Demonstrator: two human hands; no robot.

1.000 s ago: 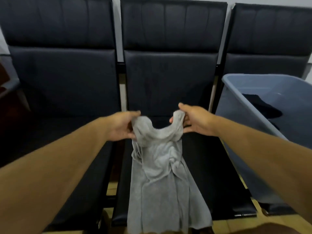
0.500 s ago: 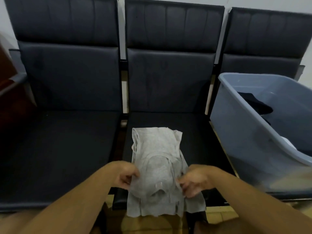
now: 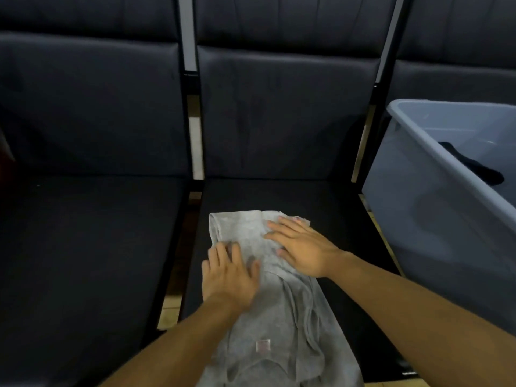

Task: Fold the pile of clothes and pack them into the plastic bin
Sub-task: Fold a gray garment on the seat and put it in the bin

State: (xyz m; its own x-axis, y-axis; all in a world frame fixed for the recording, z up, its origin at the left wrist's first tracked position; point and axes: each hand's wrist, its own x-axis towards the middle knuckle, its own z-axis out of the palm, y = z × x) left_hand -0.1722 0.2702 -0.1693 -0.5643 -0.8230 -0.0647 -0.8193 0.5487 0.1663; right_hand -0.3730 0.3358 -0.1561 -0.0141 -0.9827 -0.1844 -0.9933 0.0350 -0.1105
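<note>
Risk at 6 o'clock of the folded grey cotton garment (image 3: 276, 317) sliding off the black padded seat (image 3: 335, 208), both flat, spread-fingered left hand (image 3: 227, 276) and right hand (image 3: 303, 248) only pressing it, blue-grey plastic bin (image 3: 435, 196) waiting at 2 o'clock.

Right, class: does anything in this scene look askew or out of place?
The bin sits tilted on the right chair seat, one side raised. The grey garment is still wrinkled and overhangs the seat's front edge.
</note>
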